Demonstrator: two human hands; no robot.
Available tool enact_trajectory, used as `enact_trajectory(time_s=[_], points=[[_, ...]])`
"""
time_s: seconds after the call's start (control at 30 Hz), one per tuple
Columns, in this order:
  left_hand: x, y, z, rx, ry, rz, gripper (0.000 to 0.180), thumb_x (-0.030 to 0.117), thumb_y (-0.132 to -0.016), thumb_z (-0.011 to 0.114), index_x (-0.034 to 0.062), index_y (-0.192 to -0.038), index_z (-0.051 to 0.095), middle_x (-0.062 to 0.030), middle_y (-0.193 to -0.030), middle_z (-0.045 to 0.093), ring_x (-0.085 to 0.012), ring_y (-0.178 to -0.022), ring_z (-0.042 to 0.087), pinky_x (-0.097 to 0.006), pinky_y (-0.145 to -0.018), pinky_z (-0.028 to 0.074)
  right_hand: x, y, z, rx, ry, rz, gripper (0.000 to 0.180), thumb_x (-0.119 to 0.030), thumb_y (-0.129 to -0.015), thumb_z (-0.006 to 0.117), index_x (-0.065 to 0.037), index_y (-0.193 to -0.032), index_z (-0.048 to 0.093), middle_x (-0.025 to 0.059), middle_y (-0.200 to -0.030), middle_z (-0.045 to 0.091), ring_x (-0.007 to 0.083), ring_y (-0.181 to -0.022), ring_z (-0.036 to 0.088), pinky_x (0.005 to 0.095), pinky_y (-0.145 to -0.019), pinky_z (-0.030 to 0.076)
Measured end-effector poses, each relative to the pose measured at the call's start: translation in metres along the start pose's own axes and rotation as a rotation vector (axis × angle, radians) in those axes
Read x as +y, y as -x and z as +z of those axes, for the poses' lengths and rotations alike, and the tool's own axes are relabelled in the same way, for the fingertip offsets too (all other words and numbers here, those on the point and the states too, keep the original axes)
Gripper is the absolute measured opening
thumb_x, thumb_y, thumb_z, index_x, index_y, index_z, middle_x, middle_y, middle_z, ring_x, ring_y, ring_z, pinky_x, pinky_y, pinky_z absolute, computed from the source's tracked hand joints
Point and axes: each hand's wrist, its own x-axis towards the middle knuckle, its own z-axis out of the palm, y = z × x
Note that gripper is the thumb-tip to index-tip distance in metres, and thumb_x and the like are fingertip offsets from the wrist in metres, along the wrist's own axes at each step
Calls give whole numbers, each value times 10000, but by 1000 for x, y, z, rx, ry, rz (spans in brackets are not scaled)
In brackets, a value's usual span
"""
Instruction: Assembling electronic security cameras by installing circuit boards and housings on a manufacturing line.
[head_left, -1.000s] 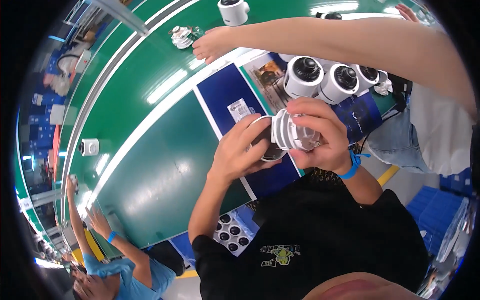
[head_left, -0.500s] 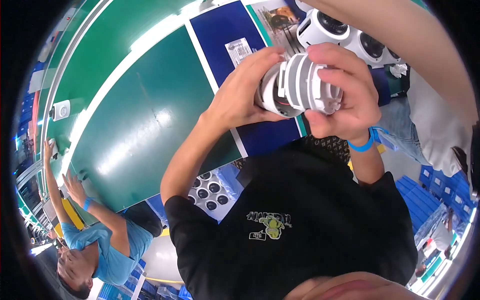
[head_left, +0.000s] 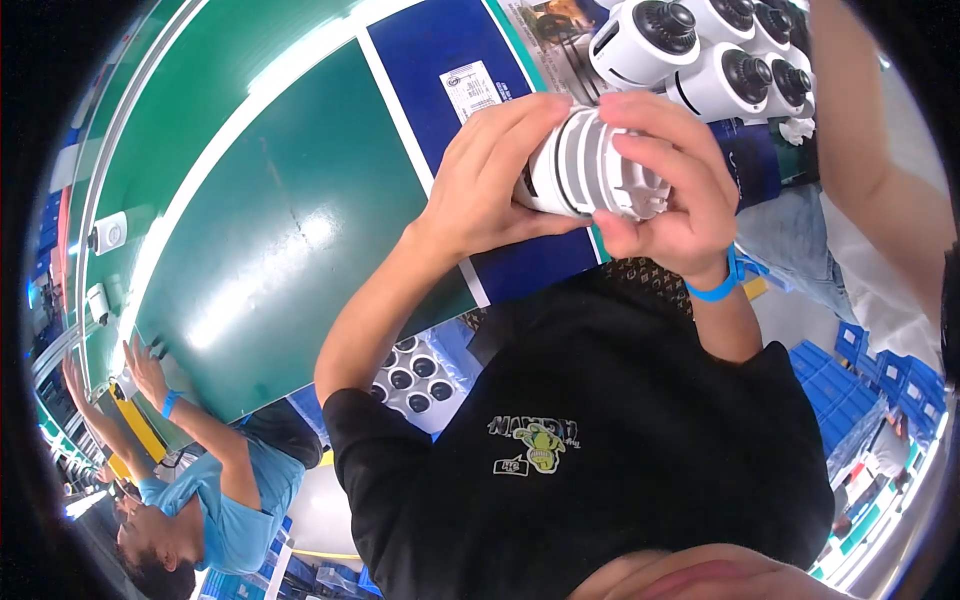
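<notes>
Between my two hands is a white security camera body (head_left: 592,168), tilted on its side, with a grey band round it and a white notched end part. My left hand (head_left: 487,172) wraps round the plain housing at the left end. My right hand (head_left: 690,178), with a blue band at its wrist, grips the notched end with fingers on top and thumb below. The two parts sit close together, with a thin dark line at the joint. My palms hide much of the housing. Below the hands lies a dark blue mat (head_left: 535,265).
Several white cameras with black lenses (head_left: 655,40) stand at the upper right, with another person's arm (head_left: 865,130) beside them. The green tabletop (head_left: 290,220) stretches left. A co-worker in a blue shirt (head_left: 225,480) reaches toward the belt at far left. A tray of domed parts (head_left: 420,385) lies below the table edge.
The gap between the housing and the notched part, where a red wire showed, has closed. The other person's arm at the upper right has swung away, uncovering more cameras.
</notes>
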Motion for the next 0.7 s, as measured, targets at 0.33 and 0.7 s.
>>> enact_trajectory(time_s=[0.33,0.7], points=[[-17,1,9,57,-38,-23,885,278,-483,891,27,-1236,501,-141,-1198,585,-318,-1040,597,-391,-862,487,23,11,1,113,137,-90,440,-242,-736,771,25,-1043,606,195,-1099,621,329,-970,628,377,-825,524],[-20,-3,14,5,-113,-56,913,315,-475,892,49,-1248,484,-120,-1183,591,-307,-1036,601,-381,-854,491,39,14,0,345,143,-239,477,-224,-715,787,50,-1046,581,220,-1086,595,348,-960,629,407,-813,543]])
